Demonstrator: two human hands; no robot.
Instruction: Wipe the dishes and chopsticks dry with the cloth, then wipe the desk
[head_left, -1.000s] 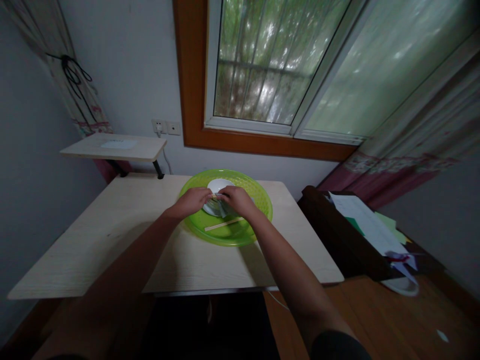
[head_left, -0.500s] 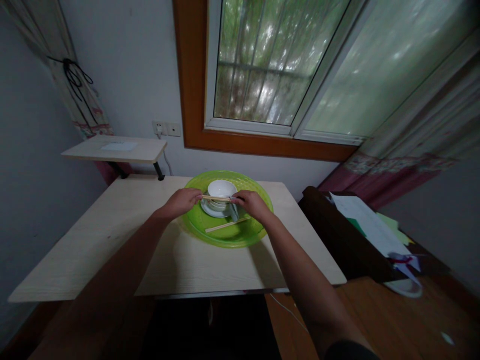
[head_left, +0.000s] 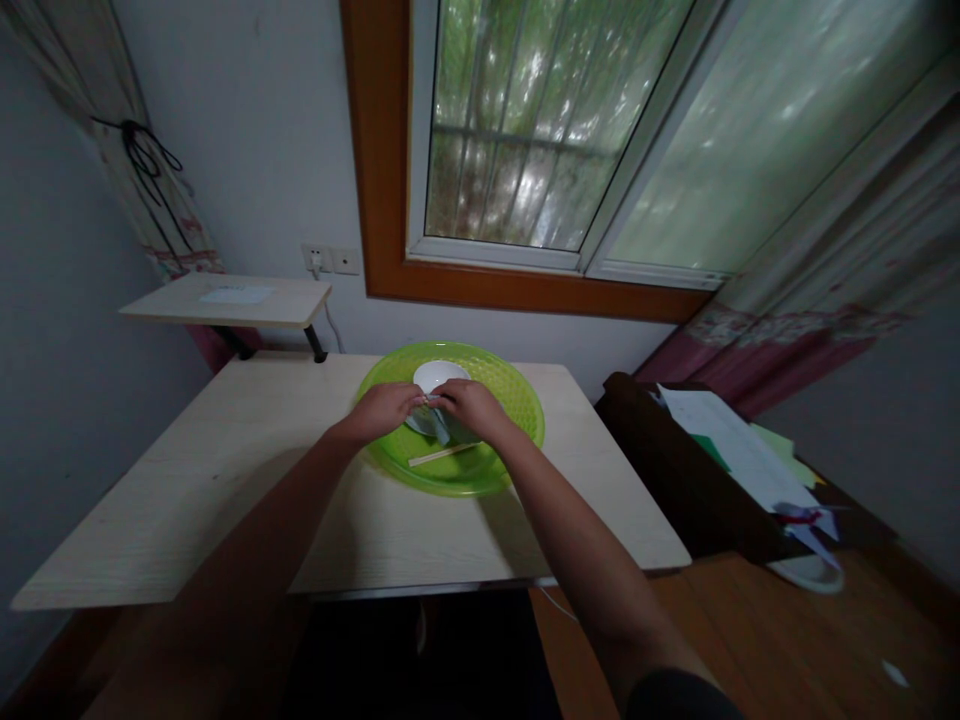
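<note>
My left hand (head_left: 384, 408) and my right hand (head_left: 474, 405) meet over a round green plastic tray (head_left: 519, 388). Closed fingers of the left hand grip one end of a pair of chopsticks, now nearly hidden by the hands. My right hand is pinched around a grey-blue cloth (head_left: 440, 430), which wraps the chopsticks and hangs down. Just behind the fingers is a white bowl (head_left: 441, 373), stacked above other dishes that the hands largely cover. Below the hands, other light wooden chopsticks (head_left: 442, 455) lie on the tray.
The tray stands on a pale wooden table (head_left: 600, 500) against the wall. At the back left a small raised shelf (head_left: 225, 300) carries a paper. A dark brown piece of furniture (head_left: 660, 470) with papers stands to the right. A window (head_left: 525, 150) is above.
My right hand has slid left along the chopsticks with the cloth, up against my left hand. The chopsticks' length that showed between the hands is now covered.
</note>
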